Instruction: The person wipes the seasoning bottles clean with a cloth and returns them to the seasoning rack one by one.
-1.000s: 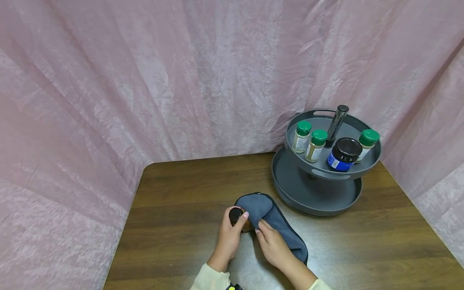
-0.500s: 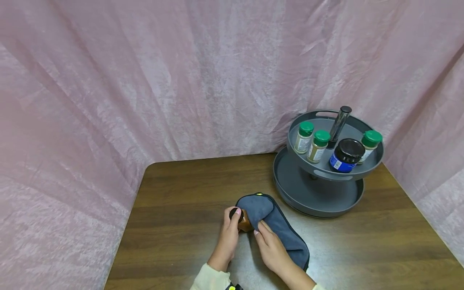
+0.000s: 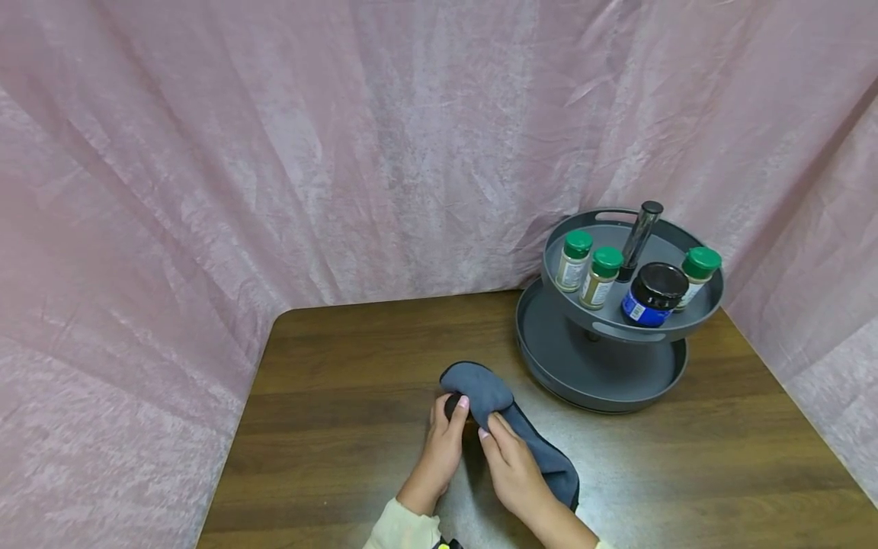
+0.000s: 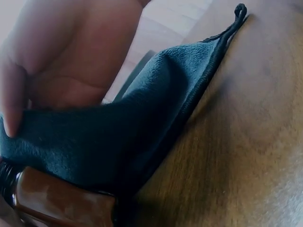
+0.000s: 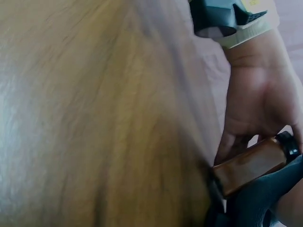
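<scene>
My left hand (image 3: 439, 450) grips a small brown jar by its black cap (image 3: 452, 406) in the head view. The jar (image 5: 251, 165) lies tilted in the right wrist view, its brown side against the cloth. My right hand (image 3: 516, 473) pinches a dark blue-grey cloth (image 3: 549, 456) with black edging, folded over and pressed to the jar's side. From the left wrist view, the cloth (image 4: 94, 142) stretches between the right hand (image 4: 80, 52) and the jar. Most of the jar is hidden by cloth and fingers in the head view.
A grey two-tier turntable tray (image 3: 604, 381) stands at the back right. Its upper tier carries green-capped spice jars (image 3: 598, 278) and a black-lidded jar with a blue label (image 3: 655, 293). A pink curtain (image 3: 411, 152) hangs behind the wooden table (image 3: 329, 366).
The left hand has shifted slightly right and the jar's cap has tilted. The cloth's folded end has moved a little left, covering more of the brown jar. The right hand stays nearly in place.
</scene>
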A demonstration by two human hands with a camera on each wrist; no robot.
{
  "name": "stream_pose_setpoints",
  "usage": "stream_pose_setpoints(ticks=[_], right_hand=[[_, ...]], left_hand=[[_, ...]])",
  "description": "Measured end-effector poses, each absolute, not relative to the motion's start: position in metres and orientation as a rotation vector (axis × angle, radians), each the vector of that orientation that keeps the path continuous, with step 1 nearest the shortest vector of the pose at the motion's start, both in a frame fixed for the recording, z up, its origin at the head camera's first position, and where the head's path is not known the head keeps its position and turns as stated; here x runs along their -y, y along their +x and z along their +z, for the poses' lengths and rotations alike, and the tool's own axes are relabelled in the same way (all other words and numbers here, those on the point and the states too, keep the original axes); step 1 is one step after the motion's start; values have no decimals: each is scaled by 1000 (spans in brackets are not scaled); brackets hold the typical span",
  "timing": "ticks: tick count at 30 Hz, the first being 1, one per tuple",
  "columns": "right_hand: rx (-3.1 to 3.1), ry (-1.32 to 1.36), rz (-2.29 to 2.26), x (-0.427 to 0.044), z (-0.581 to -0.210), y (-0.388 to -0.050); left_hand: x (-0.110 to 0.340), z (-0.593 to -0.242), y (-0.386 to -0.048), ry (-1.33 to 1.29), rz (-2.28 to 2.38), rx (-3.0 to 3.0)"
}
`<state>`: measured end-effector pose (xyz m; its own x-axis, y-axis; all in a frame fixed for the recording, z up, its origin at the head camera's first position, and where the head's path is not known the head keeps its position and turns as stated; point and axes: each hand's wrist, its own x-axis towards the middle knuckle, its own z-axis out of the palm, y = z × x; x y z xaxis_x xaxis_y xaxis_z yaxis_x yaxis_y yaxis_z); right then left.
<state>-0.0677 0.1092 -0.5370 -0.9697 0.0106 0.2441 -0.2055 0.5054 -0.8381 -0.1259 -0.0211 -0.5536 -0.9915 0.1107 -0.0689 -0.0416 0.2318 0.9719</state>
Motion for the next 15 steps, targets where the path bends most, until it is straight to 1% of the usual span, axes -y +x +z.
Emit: stream_pose_setpoints(ticks=[11, 15], right_hand=[[2582, 182, 1393, -114, -555, -79], [2625, 160, 1435, -118, -559, -81]], left_hand=[[27, -555, -123, 55, 1945, -2263], [31, -557, -124, 60, 1941, -2222]])
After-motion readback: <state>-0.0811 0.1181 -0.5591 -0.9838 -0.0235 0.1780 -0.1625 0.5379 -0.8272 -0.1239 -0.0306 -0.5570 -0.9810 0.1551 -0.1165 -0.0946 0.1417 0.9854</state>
